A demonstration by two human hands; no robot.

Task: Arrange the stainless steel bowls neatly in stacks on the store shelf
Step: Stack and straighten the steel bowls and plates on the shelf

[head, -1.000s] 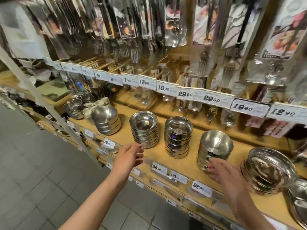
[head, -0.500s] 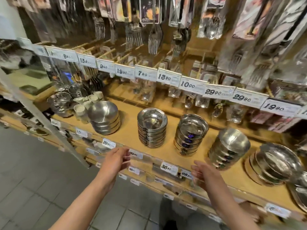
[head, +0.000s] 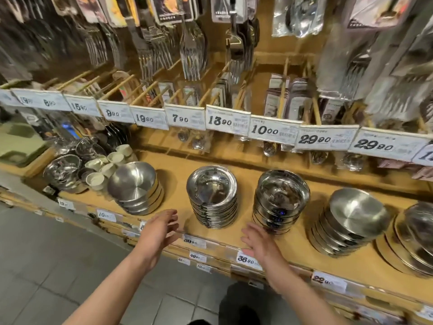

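Note:
Several stacks of stainless steel bowls stand on the wooden shelf [head: 276, 241]. A stack of shallow rimmed bowls [head: 212, 195] stands in the middle, with a deeper stack [head: 280, 200] to its right. A tilted stack of brushed bowls [head: 134, 186] leans at the left, and another leaning stack [head: 351, 221] sits at the right. My left hand [head: 159, 228] hovers open at the shelf's front edge, left of the middle stack. My right hand [head: 260, 243] is open too, just in front of the deeper stack. Neither hand touches a bowl.
Wider steel plates [head: 414, 240] lean at the far right. Small white cups [head: 106, 165] and wrapped steel ware [head: 62, 171] crowd the shelf's left end. Packaged forks [head: 192, 48] hang above a row of price tags [head: 228, 120]. Grey floor tiles [head: 46, 266] lie below.
The view has shifted left and closer to the shelf. My right hand left the right-hand leaning stack and now sits before the deeper stack. My left hand has risen toward the shelf edge.

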